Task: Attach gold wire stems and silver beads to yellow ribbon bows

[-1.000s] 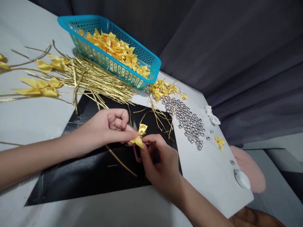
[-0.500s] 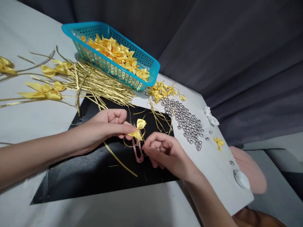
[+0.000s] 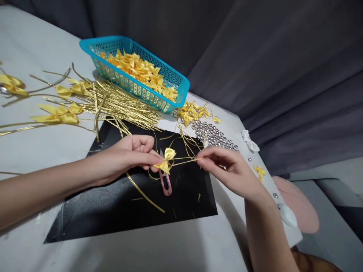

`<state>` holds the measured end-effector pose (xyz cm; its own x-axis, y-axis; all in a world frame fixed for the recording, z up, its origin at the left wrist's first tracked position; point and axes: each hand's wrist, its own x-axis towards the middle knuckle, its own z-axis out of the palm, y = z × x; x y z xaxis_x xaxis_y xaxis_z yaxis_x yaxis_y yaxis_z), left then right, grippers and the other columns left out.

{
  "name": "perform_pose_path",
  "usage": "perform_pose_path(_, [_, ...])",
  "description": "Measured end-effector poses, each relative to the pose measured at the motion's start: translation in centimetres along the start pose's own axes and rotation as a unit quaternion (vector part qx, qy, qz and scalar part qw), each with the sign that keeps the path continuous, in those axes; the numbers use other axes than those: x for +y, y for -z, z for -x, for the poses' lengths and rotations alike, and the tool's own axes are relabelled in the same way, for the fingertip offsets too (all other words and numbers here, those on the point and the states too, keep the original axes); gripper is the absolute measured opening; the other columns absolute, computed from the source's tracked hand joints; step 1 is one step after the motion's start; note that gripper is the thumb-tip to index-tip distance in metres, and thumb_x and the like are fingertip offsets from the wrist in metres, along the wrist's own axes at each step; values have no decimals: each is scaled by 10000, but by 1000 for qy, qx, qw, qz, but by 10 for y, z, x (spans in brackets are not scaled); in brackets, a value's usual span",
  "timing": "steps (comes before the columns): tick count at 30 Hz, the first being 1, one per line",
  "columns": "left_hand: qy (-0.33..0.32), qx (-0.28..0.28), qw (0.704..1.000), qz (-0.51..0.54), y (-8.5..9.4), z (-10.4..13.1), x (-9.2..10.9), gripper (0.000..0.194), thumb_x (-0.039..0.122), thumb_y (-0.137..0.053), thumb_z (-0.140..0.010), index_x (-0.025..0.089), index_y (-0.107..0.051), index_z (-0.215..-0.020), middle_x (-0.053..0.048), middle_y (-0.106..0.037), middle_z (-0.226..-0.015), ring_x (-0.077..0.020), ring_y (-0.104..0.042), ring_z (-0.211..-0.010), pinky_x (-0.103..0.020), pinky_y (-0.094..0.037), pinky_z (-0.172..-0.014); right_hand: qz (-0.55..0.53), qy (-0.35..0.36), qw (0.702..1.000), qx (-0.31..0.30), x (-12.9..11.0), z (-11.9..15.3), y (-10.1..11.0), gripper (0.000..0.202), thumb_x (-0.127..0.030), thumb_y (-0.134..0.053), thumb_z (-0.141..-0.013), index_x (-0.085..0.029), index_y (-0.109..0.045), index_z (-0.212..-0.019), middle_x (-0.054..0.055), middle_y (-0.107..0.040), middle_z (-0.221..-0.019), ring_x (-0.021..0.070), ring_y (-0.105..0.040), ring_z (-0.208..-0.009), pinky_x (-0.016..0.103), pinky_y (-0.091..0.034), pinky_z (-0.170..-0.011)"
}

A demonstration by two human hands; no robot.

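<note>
Between thumb and fingers, my left hand [image 3: 136, 156] pinches a yellow satin ribbon bow [image 3: 169, 155] with a loop of gold cord around it. My right hand [image 3: 227, 166] is closed on the ends of the gold cord [image 3: 184, 161], which stretch straight from the bow toward the right. Below the bow, a pink thread snipper [image 3: 166, 185] lies on the black mat [image 3: 113, 219], its upper part hidden behind the bow and my fingers. Loose gold cord pieces [image 3: 146, 194] rest on the mat near my left wrist.
A turquoise basket [image 3: 127, 81] of yellow bows stands at the back, beside a pile of gold cords [image 3: 121, 104]. Finished-looking bows [image 3: 191, 112] and silver beads [image 3: 214, 135] lie to its right. More corded bows [image 3: 61, 114] are at left. A white object [image 3: 287, 214] sits near the right edge.
My right hand has moved right and slightly up, away from the bow, drawing the gold cord ends out straight. My left hand still holds the bow in nearly the same place.
</note>
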<state>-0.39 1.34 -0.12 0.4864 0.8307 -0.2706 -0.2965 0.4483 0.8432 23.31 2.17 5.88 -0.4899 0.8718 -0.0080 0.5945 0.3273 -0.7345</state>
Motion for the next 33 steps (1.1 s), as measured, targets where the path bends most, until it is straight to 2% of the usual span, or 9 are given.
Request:
perform_pose_path(2, [-1,2,1000,-5,0,0,0,418,152,-728,-679,185,-336,-536,-29,-714,-634,-65,-534,-493,-146,-362,-454,22,25,998,44,-4,2,-2,101,-250,-596,-843,-181,-653,-797,-23,-508,-574,77,-364,-485,212,-298,-433])
perform_pose_path(4, [-4,11,1000,-7,0,0,0,423,174,-736,-675,187,-337,-535,-15,-697,-619,-65,-531,-495,-147,-361,-454,34,47,997,53,-8,4,-6,91,-251,-613,-836,-193,-675,-804,-44,-450,-517,74,-333,-457,212,-285,-422])
perform_pose_path(8, [-8,15,1000,0,0,0,0,426,201,-741,-669,195,-338,-533,23,-621,-541,-78,-545,-519,-148,-373,-467,32,73,997,2,-15,10,-17,67,-241,-646,-820,-201,-699,-832,-83,-286,-474,61,-258,-424,203,-235,-400])
perform_pose_path(10, [-12,10,1000,6,0,0,1,416,197,-734,-671,197,-341,-535,19,-625,-541,-81,-551,-531,-144,-375,-473,24,80,996,-22,-19,11,-21,72,-233,-643,-825,-191,-701,-829,-89,-271,-469,54,-239,-410,202,-207,-388])
perform_pose_path(18, [-13,16,1000,-1,1,-1,0,409,210,-737,-669,205,-350,-536,19,-620,-543,-94,-557,-548,-152,-375,-469,18,133,991,-22,-28,17,-15,76,-226,-635,-836,-209,-708,-822,-54,-520,-482,54,-340,-375,190,-298,-366])
perform_pose_path(20, [-15,20,1000,0,1,-1,0,415,202,-739,-661,205,-344,-532,22,-616,-534,-84,-539,-520,-150,-370,-457,20,160,986,-42,-28,19,-12,78,-197,-625,-841,-213,-701,-837,-34,-592,-566,61,-420,-422,190,-344,-395])
perform_pose_path(22, [-17,22,1000,6,1,-1,1,420,202,-741,-658,203,-341,-530,26,-614,-525,-76,-529,-506,-143,-369,-451,37,169,982,-70,-27,19,-9,62,-181,-638,-829,-209,-692,-837,-25,-586,-614,75,-488,-502,195,-383,-445])
perform_pose_path(26, [-14,17,999,25,1,-1,0,415,186,-739,-650,196,-342,-532,33,-610,-519,-64,-525,-502,-127,-372,-456,140,135,979,-53,-18,17,-6,111,-211,-620,-842,-188,-650,-737,-12,-511,-660,87,-492,-565,213,-382,-495])
perform_pose_path(33, [-3,-1,1000,5,-2,3,2,395,162,-697,-698,200,-337,-538,17,-686,-587,-57,-517,-494,-134,-377,-458,355,92,930,29,-16,10,-6,249,-322,-533,-891,-165,-573,-702,34,-623,-864,76,-498,-515,234,-318,-459])
